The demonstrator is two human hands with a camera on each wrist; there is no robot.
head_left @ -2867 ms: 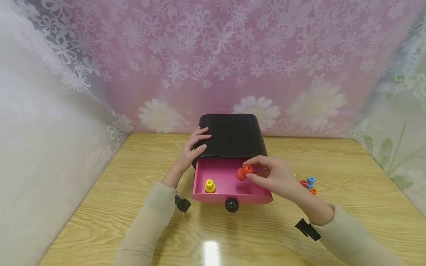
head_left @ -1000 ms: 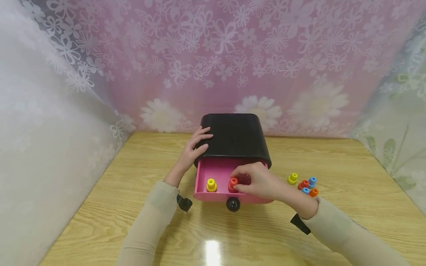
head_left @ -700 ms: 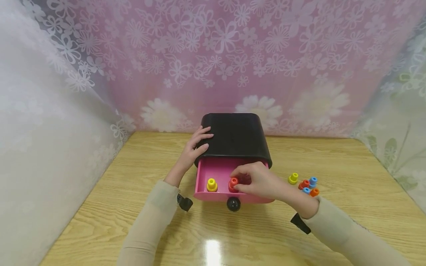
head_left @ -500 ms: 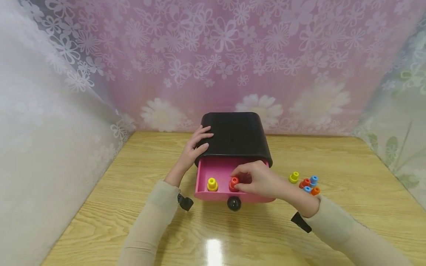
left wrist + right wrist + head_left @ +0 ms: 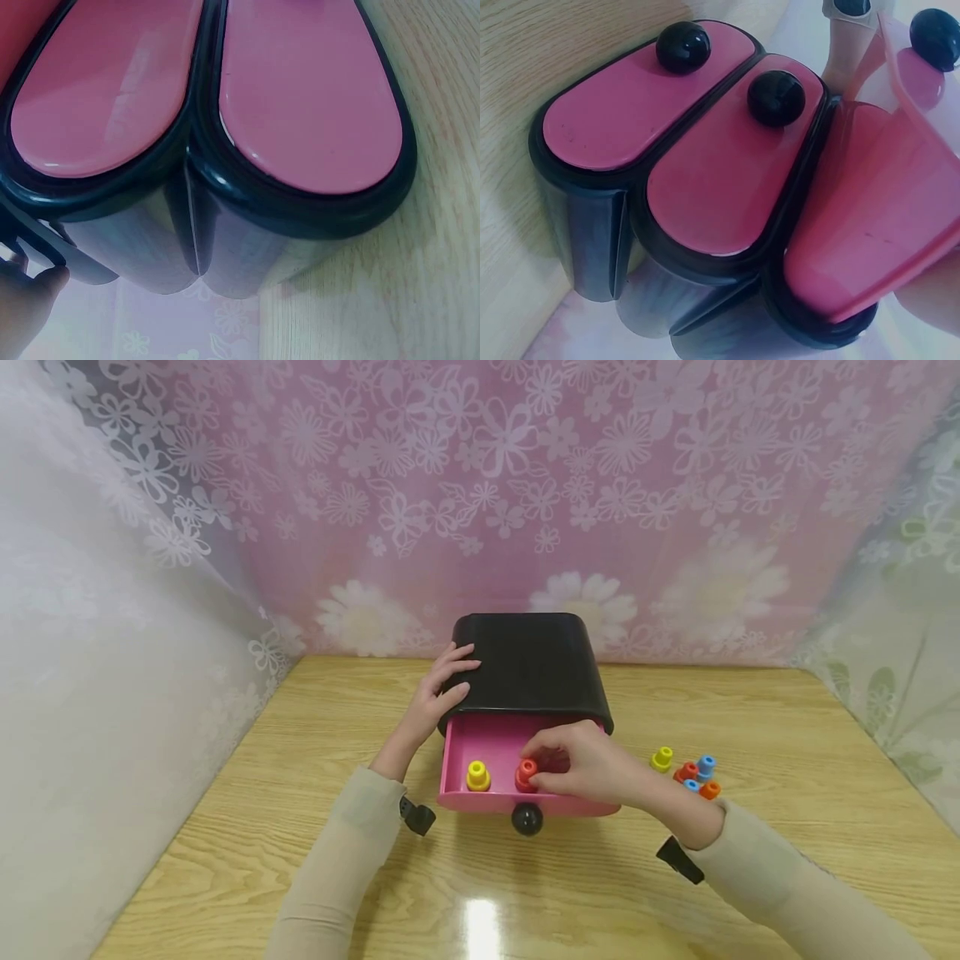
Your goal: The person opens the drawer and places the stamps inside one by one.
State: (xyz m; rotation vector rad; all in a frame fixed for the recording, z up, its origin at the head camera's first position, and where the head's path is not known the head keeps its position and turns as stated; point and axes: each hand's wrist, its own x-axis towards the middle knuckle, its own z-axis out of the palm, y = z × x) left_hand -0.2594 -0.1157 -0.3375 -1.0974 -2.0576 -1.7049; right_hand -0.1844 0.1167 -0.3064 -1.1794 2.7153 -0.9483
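In the head view, my left hand (image 5: 438,692) rests on the upper left edge of a black drawer box (image 5: 528,664), its fingers spread over the top. The box's pink top drawer (image 5: 480,805), with a round black knob (image 5: 527,819), is pulled out. Inside it my right hand (image 5: 592,764) pinches a small red plastic peg (image 5: 527,770), stepped in shape with a hollow top, between thumb and fingers. The peg is upright near the drawer front. A matching yellow peg (image 5: 477,777) stands to its left, apart from the hand.
Several loose pegs, including a yellow-green one (image 5: 662,759) and an orange one (image 5: 709,790), lie on the wooden table (image 5: 405,893) right of the box, near my right forearm. Below the open drawer are two closed pink drawers (image 5: 705,180). A flowered curtain (image 5: 510,510) hangs behind.
My right hand has lowered the red peg from above the drawer's right side to its front middle, beside the yellow one. In the last second it barely moves. My left hand stays put.
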